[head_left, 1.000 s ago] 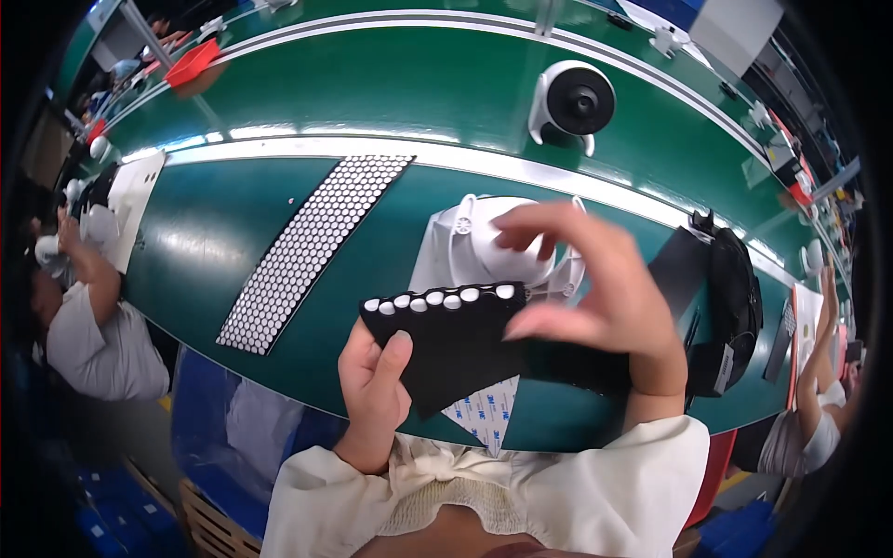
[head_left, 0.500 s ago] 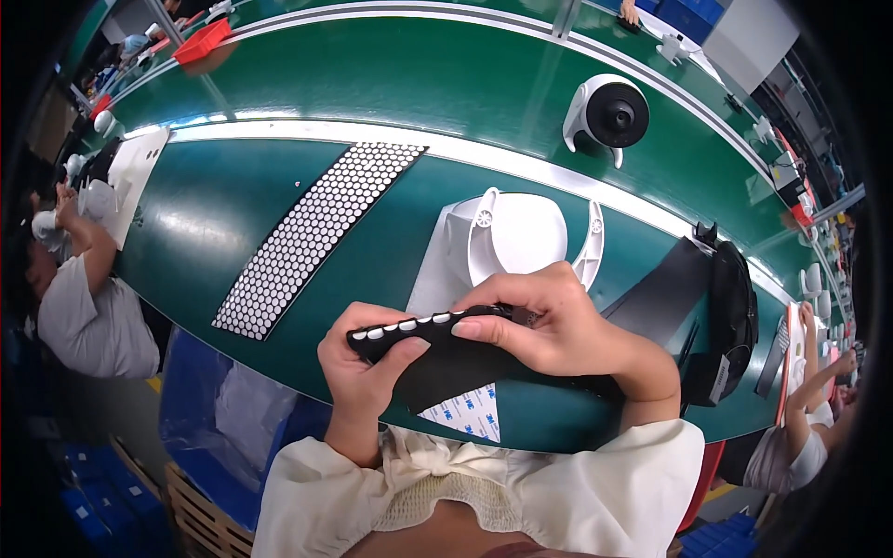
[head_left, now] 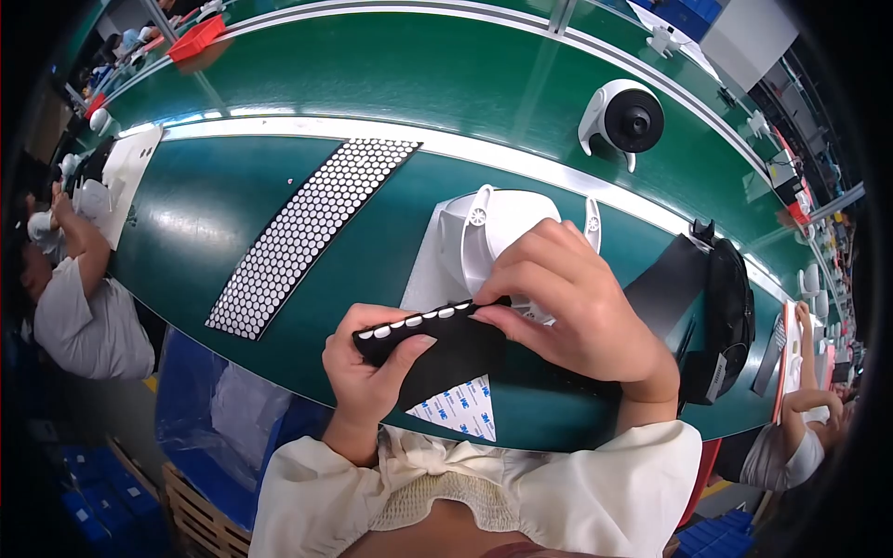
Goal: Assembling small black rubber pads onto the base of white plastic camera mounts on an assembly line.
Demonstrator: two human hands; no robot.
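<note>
Green tabletop [head_left: 186, 219] lies open between the dotted strip [head_left: 312, 232] and the white housing [head_left: 521, 216]. A second ago the right hand [head_left: 572, 312] had thumb and forefinger spread; now its fingers pinch the upper edge of the black sheet [head_left: 446, 367], toward the right end. The left hand [head_left: 367, 363] grips the sheet's left end. The sheet is held between the housing and the tabletop's near edge.
</note>
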